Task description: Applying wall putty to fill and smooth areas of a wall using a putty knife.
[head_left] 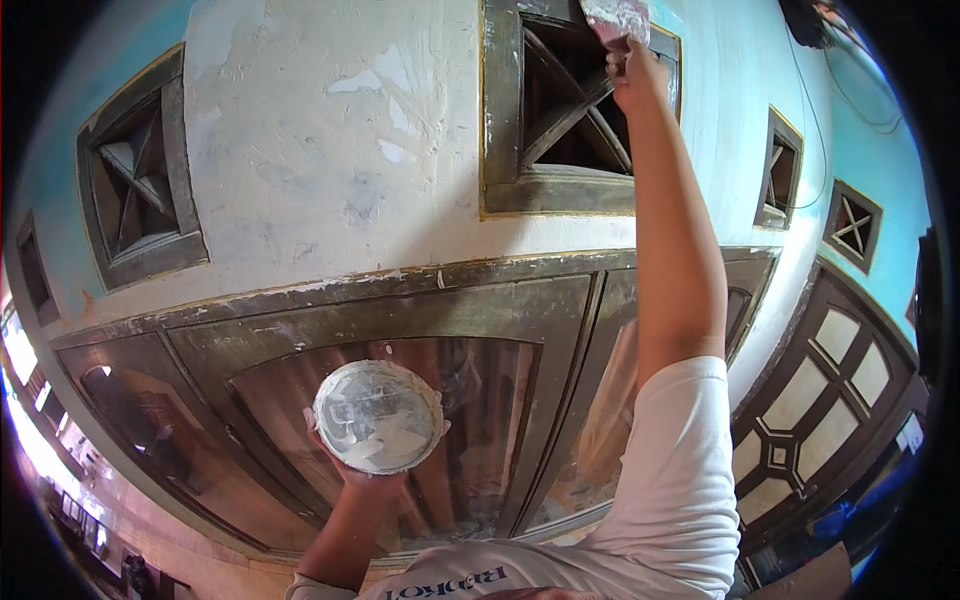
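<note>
In the head view, a round, pale plastic tub (380, 364) sits in the person's left hand (372, 483), its mouth facing the camera. White paste (393, 448) clings inside in uneven smears and crusts the rim. That hand grasps the tub from below, fingers spread around its sides.

Well above, the right hand (640, 74), arm raised, clasps a flat, pinkish spreading tool (617, 18) smeared with white. Its long axis runs upward from the fist, leaning left, the broad end pointing away and meeting the upper picture edge. It is before the dark wooden vent frame's (560, 195) upper right; whether they touch cannot be told.
</note>
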`<action>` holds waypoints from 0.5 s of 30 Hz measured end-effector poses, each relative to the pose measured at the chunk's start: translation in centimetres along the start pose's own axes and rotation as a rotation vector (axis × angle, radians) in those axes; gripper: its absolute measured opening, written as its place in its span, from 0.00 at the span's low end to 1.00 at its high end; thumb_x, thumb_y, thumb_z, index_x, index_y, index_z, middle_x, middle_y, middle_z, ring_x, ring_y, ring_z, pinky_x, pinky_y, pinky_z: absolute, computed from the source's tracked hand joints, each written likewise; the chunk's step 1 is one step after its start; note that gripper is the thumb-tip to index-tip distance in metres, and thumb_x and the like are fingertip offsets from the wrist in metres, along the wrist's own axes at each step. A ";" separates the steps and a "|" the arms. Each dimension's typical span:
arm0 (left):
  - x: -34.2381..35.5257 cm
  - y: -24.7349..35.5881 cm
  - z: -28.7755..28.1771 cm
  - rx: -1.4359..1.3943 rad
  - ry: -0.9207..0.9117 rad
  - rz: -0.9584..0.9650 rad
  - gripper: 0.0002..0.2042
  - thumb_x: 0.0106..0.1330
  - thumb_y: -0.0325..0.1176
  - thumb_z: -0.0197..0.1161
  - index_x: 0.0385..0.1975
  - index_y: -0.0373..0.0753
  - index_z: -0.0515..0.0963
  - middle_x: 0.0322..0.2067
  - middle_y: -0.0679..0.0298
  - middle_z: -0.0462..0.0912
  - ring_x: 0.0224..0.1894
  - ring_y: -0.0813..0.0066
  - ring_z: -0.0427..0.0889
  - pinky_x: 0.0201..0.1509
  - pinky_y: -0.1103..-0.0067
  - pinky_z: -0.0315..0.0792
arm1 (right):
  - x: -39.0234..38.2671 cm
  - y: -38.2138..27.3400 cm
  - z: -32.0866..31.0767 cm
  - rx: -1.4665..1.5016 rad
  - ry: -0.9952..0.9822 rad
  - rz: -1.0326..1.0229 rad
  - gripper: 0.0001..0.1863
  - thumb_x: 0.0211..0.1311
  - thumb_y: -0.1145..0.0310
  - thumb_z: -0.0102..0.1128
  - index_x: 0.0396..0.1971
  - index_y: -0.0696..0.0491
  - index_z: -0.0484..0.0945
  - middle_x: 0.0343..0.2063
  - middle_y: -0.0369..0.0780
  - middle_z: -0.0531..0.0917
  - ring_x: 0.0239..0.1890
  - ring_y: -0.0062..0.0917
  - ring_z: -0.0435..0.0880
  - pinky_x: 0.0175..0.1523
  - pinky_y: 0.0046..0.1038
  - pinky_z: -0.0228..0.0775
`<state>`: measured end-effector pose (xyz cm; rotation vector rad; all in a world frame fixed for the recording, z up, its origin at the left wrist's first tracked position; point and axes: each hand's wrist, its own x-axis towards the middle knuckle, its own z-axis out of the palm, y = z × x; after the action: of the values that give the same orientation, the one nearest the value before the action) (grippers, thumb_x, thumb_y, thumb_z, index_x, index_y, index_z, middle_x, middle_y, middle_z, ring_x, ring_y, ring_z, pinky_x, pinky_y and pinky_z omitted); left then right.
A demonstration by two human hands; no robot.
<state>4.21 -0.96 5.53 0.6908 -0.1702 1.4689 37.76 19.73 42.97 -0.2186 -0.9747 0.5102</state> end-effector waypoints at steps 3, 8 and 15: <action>-0.5 0.3 -1.4 -0.024 0.160 0.058 0.37 0.59 0.72 0.49 0.58 0.48 0.72 0.57 0.60 0.74 0.57 0.49 0.73 0.59 0.45 0.66 | -1.1 2.3 -1.4 -0.032 -0.037 0.043 0.09 0.70 0.66 0.52 0.37 0.57 0.71 0.27 0.40 0.81 0.20 0.23 0.78 0.24 0.22 0.68; -1.0 0.7 -1.5 -0.011 0.240 0.017 0.38 0.57 0.74 0.48 0.58 0.50 0.72 0.58 0.59 0.73 0.57 0.46 0.72 0.57 0.38 0.64 | -3.0 2.4 -0.6 0.122 -0.076 -0.032 0.09 0.70 0.65 0.53 0.34 0.56 0.71 0.25 0.39 0.79 0.20 0.24 0.79 0.24 0.23 0.68; -1.3 0.4 -3.7 0.031 0.298 0.032 0.43 0.55 0.77 0.45 0.60 0.47 0.69 0.57 0.57 0.73 0.57 0.43 0.72 0.56 0.38 0.65 | -2.7 2.7 3.1 0.050 -0.067 0.032 0.11 0.69 0.65 0.54 0.33 0.57 0.70 0.22 0.40 0.79 0.19 0.26 0.80 0.22 0.26 0.69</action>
<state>2.52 -0.19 2.04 0.4880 0.0708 1.5893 33.08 20.50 41.66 -0.1735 -1.0238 0.5739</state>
